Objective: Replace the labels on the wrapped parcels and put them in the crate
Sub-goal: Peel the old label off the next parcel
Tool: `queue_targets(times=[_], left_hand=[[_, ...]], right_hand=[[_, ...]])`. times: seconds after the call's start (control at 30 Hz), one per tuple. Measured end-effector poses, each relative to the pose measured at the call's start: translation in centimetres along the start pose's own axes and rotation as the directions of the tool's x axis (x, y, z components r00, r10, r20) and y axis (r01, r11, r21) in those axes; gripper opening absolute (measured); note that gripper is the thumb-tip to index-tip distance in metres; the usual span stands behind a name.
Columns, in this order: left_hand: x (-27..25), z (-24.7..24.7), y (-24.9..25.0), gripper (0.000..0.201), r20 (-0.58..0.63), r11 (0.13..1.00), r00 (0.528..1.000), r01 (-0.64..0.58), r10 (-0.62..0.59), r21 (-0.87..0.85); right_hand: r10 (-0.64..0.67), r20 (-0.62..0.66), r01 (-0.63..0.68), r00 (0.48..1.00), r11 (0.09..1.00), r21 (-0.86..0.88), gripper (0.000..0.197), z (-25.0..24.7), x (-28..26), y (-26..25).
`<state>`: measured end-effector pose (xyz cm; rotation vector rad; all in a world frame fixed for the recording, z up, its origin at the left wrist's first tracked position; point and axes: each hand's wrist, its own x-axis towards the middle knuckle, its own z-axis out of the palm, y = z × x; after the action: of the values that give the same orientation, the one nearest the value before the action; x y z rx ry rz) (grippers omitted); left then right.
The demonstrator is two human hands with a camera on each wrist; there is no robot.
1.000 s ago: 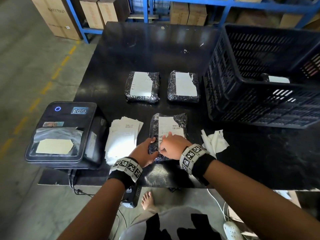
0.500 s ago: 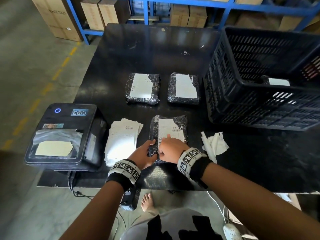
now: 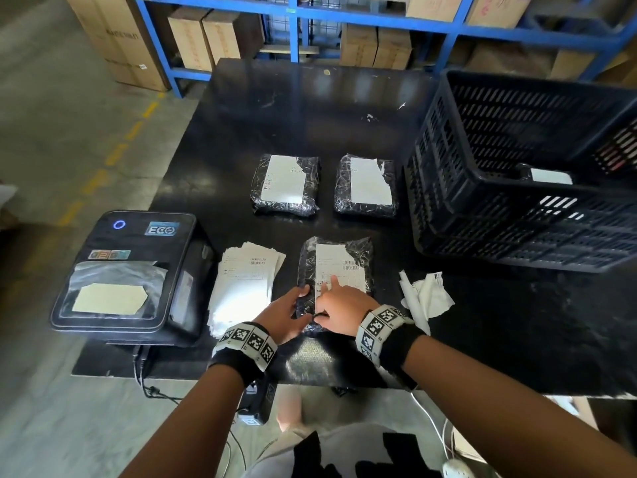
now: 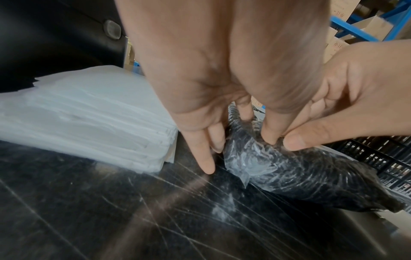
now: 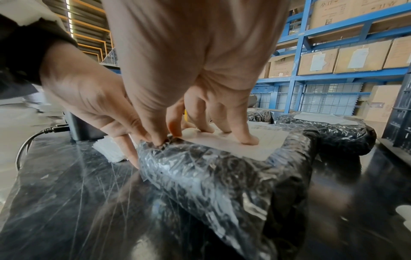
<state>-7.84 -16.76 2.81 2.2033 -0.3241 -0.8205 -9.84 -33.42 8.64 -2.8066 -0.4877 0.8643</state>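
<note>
The nearest black wrapped parcel (image 3: 358, 246) (image 5: 222, 179) lies flat at the table's front edge and carries a white barcode label (image 3: 344, 263) (image 5: 264, 147) with a torn top corner. My right hand (image 3: 339, 303) (image 5: 200, 139) presses spread, straight fingers on the label, its thumb at the label's near left corner. My left hand (image 3: 286, 310) (image 4: 235, 151) steadies the parcel's left side: its fingers point down beside it and its thumb lies on top against the right thumb. Two more labelled parcels (image 3: 286, 184) (image 3: 367, 184) lie farther back. The black crate (image 3: 517, 215) at the right holds one parcel (image 3: 548, 175).
A stack of fresh labels (image 3: 244, 284) (image 4: 89, 109) lies just left of the near parcel, beside a black label printer (image 3: 127, 274). Crumpled white paper (image 3: 427, 294) sits to the parcel's right. Blue shelving with cardboard boxes (image 3: 375, 43) stands behind the table.
Both hands stay on the near parcel. The right index finger has stretched a little farther forward over the label.
</note>
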Motion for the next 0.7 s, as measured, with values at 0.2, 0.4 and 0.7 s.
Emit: queue_targets(times=[0.2, 0.4, 0.7], left_hand=[[0.2, 0.3, -0.3, 0.062, -0.001, 1.000, 1.000, -0.009, 0.009, 0.010], [0.0, 0.4, 0.0, 0.061, -0.021, 1.000, 1.000, -0.008, 0.008, 0.030], [0.1, 0.3, -0.4, 0.062, -0.009, 1.000, 1.000, 0.011, -0.011, -0.013]], right_hand=[[0.034, -0.016, -0.034, 0.999, 0.999, 0.031, 0.024, 0.1, 0.5, -0.3], [0.127, -0.056, -0.126, 0.990, 0.992, 0.016, 0.025, 0.3, 1.1, -0.9], [0.040, -0.049, -0.033, 0.998, 0.988, 0.152, 0.024, -0.9, 0.5, 0.8]])
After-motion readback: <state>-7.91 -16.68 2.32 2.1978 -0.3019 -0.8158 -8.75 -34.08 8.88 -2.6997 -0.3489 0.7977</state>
